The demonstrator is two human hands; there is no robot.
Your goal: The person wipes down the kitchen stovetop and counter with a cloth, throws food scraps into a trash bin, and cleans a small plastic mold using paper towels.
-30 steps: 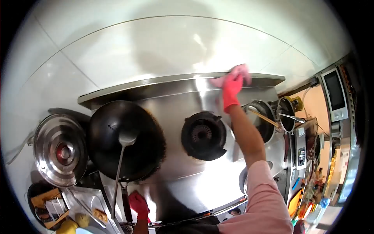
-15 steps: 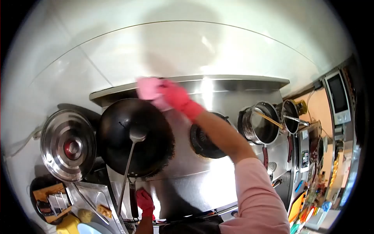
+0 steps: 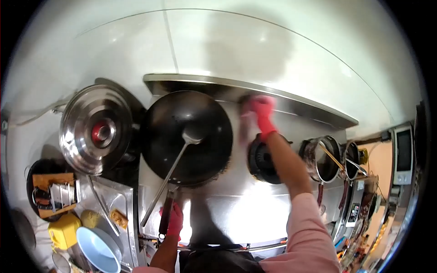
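My right hand (image 3: 263,111), in a red rubber glove, presses a pink cloth (image 3: 249,107) on the steel stove top near its raised back ledge. Motion blurs the cloth and fingers. A round black burner (image 3: 263,159) lies below my right forearm. On the left sits a large black wok (image 3: 182,150) with a long-handled metal wok spatula (image 3: 170,170) lying in it. My left hand (image 3: 175,220), also red-gloved, is low at the stove's front beside and partly behind the wok's handle (image 3: 167,214). Its fingers are mostly hidden, so I cannot tell whether it grips the handle.
A steel lid (image 3: 84,132) with a red knob leans at the left. Two pots (image 3: 328,161) (image 3: 351,157) stand on the right, utensils in them. At lower left are a knife block (image 3: 53,193), a yellow container (image 3: 65,231) and a light blue basin (image 3: 98,248).
My right hand has moved the pink cloth rightward along the back of the stove, away from the wok's upper edge. The camera view has shifted. My left hand stays near the wok handle.
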